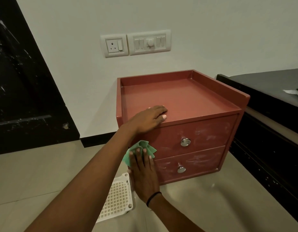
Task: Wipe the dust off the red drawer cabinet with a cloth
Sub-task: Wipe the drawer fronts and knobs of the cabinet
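The red drawer cabinet (186,124) stands on the floor at frame centre, against the wall. The left hand (148,120) lies flat on its top front edge, fingers spread, gripping nothing. Below it, the right hand (143,174) presses a green cloth (143,148) flat-fingered against the cabinet's left front, beside the chalky drawer fronts.

Left hand (147,120) lies flat, palm down, fingers together — arm stretched far forward. Right hand (143,171) is nearer and lower, fingers spread and pressing flat — a dark band at its wrist.
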Tool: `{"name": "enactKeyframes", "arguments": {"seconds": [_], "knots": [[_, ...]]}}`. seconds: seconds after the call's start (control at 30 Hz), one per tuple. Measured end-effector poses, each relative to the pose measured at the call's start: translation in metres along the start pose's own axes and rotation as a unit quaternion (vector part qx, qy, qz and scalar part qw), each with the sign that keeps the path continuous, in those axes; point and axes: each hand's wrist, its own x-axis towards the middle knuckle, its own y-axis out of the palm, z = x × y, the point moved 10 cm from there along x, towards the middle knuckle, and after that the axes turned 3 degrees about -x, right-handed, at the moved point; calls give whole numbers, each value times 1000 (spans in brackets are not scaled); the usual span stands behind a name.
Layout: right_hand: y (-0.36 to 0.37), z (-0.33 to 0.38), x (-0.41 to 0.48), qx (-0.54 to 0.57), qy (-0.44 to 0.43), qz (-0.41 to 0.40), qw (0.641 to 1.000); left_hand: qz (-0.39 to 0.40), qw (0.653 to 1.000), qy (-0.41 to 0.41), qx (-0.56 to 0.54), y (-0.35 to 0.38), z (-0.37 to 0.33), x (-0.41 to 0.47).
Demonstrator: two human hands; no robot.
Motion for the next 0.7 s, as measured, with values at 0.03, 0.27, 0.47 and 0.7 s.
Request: {"name": "enactKeyframes", "arguments": {"seconds": [0.03,0.27,0.47,0.7], "knots": [[-3,-8,3,-3,4,-3,1000,-1,1000,2,1,0,0,0],[-56,-94,34,4,156,-71,985,-2,1000,-1,-9,-2,1,0],[-31,-20,25,63,78,-43,994,-18,999,-10,-27,-4,4,-3],[-20,-25,12,-17,1,-24,1000,-27,999,-44,-2,-10,21,-6]]}}
